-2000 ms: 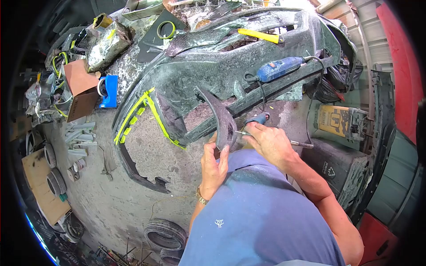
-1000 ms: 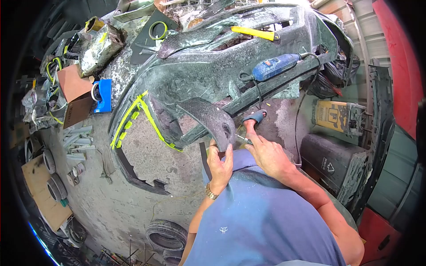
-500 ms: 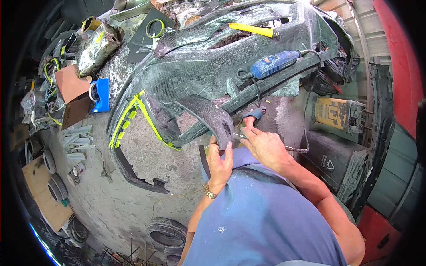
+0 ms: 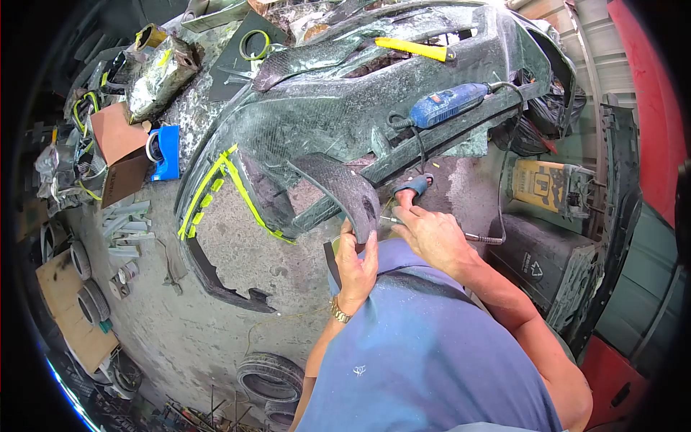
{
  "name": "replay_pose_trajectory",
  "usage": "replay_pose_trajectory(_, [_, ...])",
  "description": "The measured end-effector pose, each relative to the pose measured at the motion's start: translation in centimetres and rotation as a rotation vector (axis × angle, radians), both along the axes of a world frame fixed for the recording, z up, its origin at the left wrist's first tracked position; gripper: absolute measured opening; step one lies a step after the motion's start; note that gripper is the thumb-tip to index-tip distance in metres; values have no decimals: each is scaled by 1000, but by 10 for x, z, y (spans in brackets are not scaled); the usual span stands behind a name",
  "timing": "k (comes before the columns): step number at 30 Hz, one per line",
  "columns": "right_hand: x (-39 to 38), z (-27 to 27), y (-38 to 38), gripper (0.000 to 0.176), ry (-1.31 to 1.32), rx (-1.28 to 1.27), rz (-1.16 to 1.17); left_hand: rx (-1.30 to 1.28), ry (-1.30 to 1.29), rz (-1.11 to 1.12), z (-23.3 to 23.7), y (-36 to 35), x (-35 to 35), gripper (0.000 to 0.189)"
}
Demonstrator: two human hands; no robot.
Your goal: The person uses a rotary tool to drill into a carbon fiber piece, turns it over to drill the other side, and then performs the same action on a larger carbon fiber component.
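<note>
1. Curved dark panel [image 4: 347,193]: located in front of the person's waist, above the floor, one end bearing a slot-like opening. The lower end is in the left hand; the broad end overlaps the large bumper in view, and contact there cannot be determined.
2. Left hand [image 4: 355,270]: fingers pinching the panel's lower edge, thumb on the near side. A metal-banded watch [image 4: 340,311] is on the wrist.
3. Right hand [image 4: 432,236]: fingers curled and closed around a slim rotary handpiece [image 4: 389,219]. Its tip points at the panel beside the opening; whether it touches cannot be determined.
4. Flexible shaft [image 4: 482,239]: runs from behind the right hand up to a blue motor unit [image 4: 448,106] lying on the bumper.
5. Large bumper [image 4: 309,115]: dusty, beyond the hands, with yellow-green tape strips [image 4: 241,189] at its left end and a yellow-handled tool [image 4: 412,48] on top.
6. Left of the bumper: blue tape dispenser [image 4: 168,153] beside a cardboard box [image 4: 126,176].
7. Floor [image 4: 209,331]: concrete; tyres [image 4: 252,369] near the person's left side.
</note>
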State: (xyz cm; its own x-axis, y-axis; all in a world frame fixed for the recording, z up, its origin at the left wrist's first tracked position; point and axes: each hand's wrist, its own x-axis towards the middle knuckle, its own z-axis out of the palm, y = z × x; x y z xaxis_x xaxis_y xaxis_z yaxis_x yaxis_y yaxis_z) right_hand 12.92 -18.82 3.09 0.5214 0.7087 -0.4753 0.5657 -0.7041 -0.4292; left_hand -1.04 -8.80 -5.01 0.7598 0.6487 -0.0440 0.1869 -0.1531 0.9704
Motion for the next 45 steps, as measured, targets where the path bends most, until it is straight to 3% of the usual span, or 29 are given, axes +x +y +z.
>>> replay_pose_trajectory(32, [9, -8, 6, 29, -39, 53, 57, 29, 10, -14, -1, 3, -5, 17])
replay_pose_trajectory(35, [23, 0, 7, 31, -33, 120, -43, -85, 103, 9, 1, 5, -13, 19])
replay_pose_trajectory(37, [36, 12, 2, 30, 21, 156, -84, -479, -113, 149, 12, 13, -15, 26])
replay_pose_trajectory(38, [43, 15, -1, 31, 79, 251, -173, -638, -191, 174, 22, 19, -14, 40])
replay_pose_trajectory(39, [47, 19, -4, 31, 139, 350, -258, -619, -198, 169, 30, 25, -14, 40])
replay_pose_trajectory(41, [55, 31, -9, 30, 175, 439, -314, -890, -398, 217, 43, 35, -14, 44])
replay_pose_trajectory(45, [57, 27, -24, 26, 57, 633, -409, -973, -533, 197, 47, 53, -10, 62])
